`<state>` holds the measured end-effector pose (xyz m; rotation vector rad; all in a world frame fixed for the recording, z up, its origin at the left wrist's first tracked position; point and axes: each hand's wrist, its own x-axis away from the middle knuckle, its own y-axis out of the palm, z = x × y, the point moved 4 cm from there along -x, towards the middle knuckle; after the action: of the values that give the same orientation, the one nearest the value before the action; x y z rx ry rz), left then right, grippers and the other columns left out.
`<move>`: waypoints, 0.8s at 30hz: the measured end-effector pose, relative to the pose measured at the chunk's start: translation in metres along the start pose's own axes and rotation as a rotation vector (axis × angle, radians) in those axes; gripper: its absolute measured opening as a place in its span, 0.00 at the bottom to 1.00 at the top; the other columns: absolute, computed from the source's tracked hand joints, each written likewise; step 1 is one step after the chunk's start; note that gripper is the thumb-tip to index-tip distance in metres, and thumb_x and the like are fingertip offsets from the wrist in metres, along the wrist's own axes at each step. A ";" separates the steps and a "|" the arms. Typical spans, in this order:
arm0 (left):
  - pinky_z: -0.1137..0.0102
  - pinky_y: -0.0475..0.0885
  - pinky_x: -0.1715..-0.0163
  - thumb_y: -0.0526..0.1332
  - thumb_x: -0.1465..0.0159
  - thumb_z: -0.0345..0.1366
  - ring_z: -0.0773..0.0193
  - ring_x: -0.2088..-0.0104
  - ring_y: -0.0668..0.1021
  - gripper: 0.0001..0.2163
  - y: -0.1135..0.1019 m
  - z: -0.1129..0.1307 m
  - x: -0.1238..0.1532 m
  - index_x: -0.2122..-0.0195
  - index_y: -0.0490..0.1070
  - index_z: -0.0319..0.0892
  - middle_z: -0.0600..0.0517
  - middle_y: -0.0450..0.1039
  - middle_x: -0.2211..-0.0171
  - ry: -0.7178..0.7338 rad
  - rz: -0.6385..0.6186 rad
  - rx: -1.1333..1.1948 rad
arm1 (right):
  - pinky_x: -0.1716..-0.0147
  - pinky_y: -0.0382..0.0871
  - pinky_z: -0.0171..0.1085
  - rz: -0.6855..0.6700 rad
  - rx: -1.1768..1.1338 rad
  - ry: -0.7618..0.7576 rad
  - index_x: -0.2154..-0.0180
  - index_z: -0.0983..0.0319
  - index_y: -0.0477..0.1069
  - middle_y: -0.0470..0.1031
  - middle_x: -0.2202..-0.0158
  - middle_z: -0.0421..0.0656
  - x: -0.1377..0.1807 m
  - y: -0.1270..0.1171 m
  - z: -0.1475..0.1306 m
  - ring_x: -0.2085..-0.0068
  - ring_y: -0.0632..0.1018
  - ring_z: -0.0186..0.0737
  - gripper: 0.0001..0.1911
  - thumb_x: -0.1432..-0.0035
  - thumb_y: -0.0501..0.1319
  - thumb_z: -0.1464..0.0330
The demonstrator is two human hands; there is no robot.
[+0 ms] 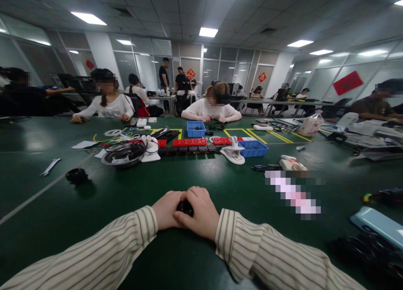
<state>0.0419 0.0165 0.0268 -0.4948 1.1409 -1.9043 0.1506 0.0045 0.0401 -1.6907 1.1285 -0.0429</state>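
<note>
Close together over the green table, my left hand (168,209) and my right hand (201,210) are both closed round a small glossy black round object (185,207). Only part of it shows between the thumbs and fingers, and its kind cannot be made out. The right fingers lie over its top while the left hand wraps its left side. Farther left on the table rests a black ring-shaped piece (77,176). Several black rings (359,249) are at the lower right.
A wrench (50,167) lies at the left. Ahead are a dark bowl (121,164) with cables, red socket blocks (190,142), a white clip (233,151) and blue bins (253,148). A light blue case (378,225) is at the right. Other people sit across the table.
</note>
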 end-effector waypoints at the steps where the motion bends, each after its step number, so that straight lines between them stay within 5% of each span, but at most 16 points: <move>1: 0.66 0.66 0.62 0.66 0.55 0.39 0.57 0.65 0.73 0.15 0.001 -0.002 0.000 0.67 0.67 0.40 0.53 0.71 0.68 -0.005 -0.010 -0.005 | 0.61 0.59 0.40 -0.010 -0.007 -0.007 0.67 0.62 0.65 0.66 0.67 0.42 0.000 0.000 -0.001 0.63 0.66 0.39 0.12 0.53 0.62 0.63; 8: 0.71 0.66 0.66 0.65 0.57 0.31 0.62 0.69 0.72 0.10 0.007 -0.021 -0.003 0.72 0.68 0.39 0.55 0.69 0.71 0.062 -0.064 0.076 | 0.57 0.59 0.40 -0.009 -0.167 -0.238 0.68 0.61 0.65 0.70 0.66 0.42 0.002 -0.001 -0.008 0.62 0.69 0.37 0.10 0.57 0.53 0.74; 14: 0.68 0.66 0.60 0.65 0.54 0.37 0.61 0.66 0.73 0.12 0.008 -0.022 -0.006 0.69 0.69 0.39 0.54 0.71 0.69 0.165 -0.095 0.163 | 0.45 0.47 0.43 -0.022 -0.224 -0.382 0.73 0.60 0.64 0.73 0.68 0.38 0.005 -0.002 -0.012 0.61 0.72 0.34 0.09 0.58 0.49 0.76; 19: 0.65 0.64 0.54 0.67 0.55 0.42 0.56 0.58 0.71 0.23 0.003 -0.016 -0.003 0.58 0.67 0.40 0.50 0.70 0.59 0.184 -0.063 0.173 | 0.49 0.53 0.45 0.035 -0.189 -0.315 0.62 0.62 0.64 0.71 0.61 0.44 0.005 -0.007 -0.012 0.57 0.69 0.41 0.13 0.52 0.54 0.66; 24: 0.62 0.66 0.56 0.67 0.57 0.43 0.54 0.59 0.72 0.27 0.000 -0.005 0.002 0.57 0.64 0.40 0.48 0.69 0.58 0.043 0.030 0.080 | 0.60 0.59 0.43 0.062 -0.043 -0.105 0.62 0.64 0.64 0.68 0.63 0.46 0.002 -0.004 -0.005 0.61 0.67 0.43 0.22 0.53 0.59 0.54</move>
<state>0.0372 0.0181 0.0239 -0.3925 1.0896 -1.9346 0.1516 -0.0005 0.0439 -1.6751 1.1096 0.1090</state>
